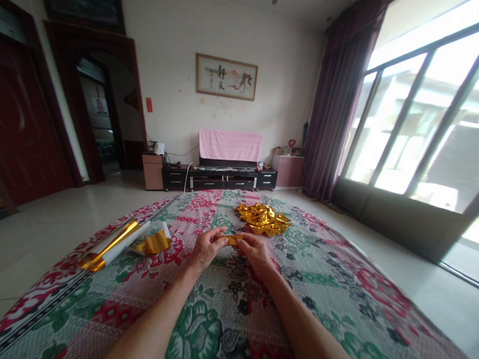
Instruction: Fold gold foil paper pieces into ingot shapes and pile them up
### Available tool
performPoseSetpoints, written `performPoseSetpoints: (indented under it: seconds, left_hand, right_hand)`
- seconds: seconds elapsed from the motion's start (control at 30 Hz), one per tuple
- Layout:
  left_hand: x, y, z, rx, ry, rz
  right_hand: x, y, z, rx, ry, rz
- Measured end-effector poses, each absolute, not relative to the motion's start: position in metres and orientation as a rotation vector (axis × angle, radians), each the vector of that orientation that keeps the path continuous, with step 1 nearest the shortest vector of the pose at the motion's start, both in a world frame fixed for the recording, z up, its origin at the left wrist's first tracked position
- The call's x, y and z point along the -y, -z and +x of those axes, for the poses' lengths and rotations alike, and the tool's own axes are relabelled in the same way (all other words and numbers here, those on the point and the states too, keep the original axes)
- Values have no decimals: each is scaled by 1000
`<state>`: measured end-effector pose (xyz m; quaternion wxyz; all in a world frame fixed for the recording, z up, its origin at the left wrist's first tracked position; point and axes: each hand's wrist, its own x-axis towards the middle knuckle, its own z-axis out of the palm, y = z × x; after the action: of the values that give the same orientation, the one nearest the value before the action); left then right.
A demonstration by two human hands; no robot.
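A small folded piece of gold foil paper (232,241) is stretched between my two hands, above the patterned cloth. My left hand (208,245) pinches its left end with thumb and fingers. Its right end is gripped by my right hand (256,252), fingers closed. Just beyond my hands lies a pile of folded gold foil pieces (264,219). To the left, a stack of gold foil sheets (155,242) sits beside a long roll of gold and white foil paper (113,244).
A flowered cloth (197,330) in red, green and grey covers the round surface before me. Past its far edge stand a low black cabinet (224,180) and a pink-covered screen (230,145). Large windows (422,118) are on the right, a red door (25,119) on the left.
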<state>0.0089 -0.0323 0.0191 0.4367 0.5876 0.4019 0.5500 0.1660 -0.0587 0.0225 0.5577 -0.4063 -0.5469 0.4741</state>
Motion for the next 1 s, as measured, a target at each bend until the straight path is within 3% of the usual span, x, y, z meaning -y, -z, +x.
performPoseSetpoints:
  seconds: [1.0]
  left_hand:
    - [34,-20,4,-1077,-1327,1505]
  right_hand:
    - [60,-25,166,1263,-1060,-1008]
